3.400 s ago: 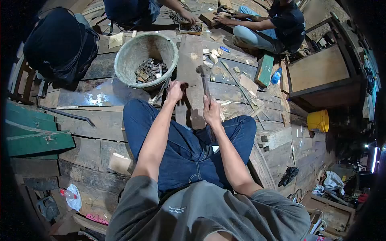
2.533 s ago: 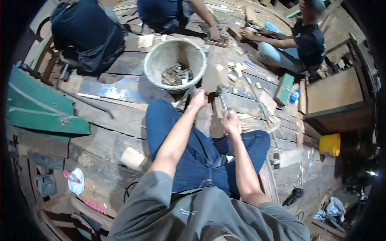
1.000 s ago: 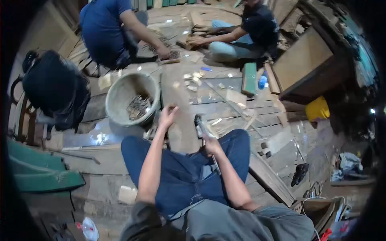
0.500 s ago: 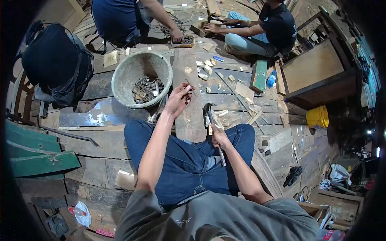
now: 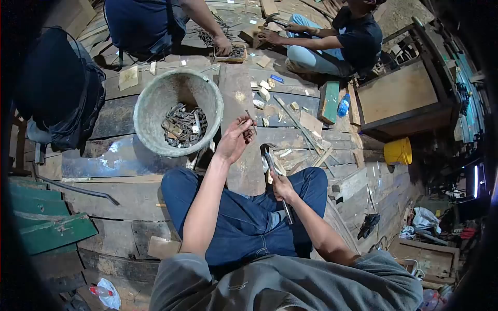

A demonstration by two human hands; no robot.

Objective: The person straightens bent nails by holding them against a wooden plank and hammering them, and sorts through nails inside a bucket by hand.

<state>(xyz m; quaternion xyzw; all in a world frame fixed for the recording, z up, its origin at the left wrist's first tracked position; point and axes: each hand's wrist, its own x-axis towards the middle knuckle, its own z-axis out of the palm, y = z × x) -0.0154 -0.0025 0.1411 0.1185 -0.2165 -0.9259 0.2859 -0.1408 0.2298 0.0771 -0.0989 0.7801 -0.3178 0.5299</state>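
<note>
Between the fingertips of my left hand point(image 5: 236, 139) is a thin, dark nail point(image 5: 249, 116), raised above a worn plank point(image 5: 236, 85). Wrapped round the shaft of a claw hammer point(image 5: 271, 161) is my right hand point(image 5: 283, 187); the hammer's head points away from me over my right leg. Left of my left hand stands a grey bucket point(image 5: 143, 111). Inside it lie a heap of nails and scrap metal pieces point(image 5: 182, 127).
Ahead, one person's hand point(image 5: 223, 45) reaches into a tray of nails point(image 5: 237, 52). Another person point(image 5: 358, 39) sits holding a hammer over wood. A yellow bucket point(image 5: 398, 151) and a wooden cabinet point(image 5: 402, 93) stand right; green boards point(image 5: 57, 228) lie left.
The whole view has shifted slightly. My left hand has moved a little, still pinching the nail, while my right hand keeps its hold on the hammer. The seated person's hammer has risen.
</note>
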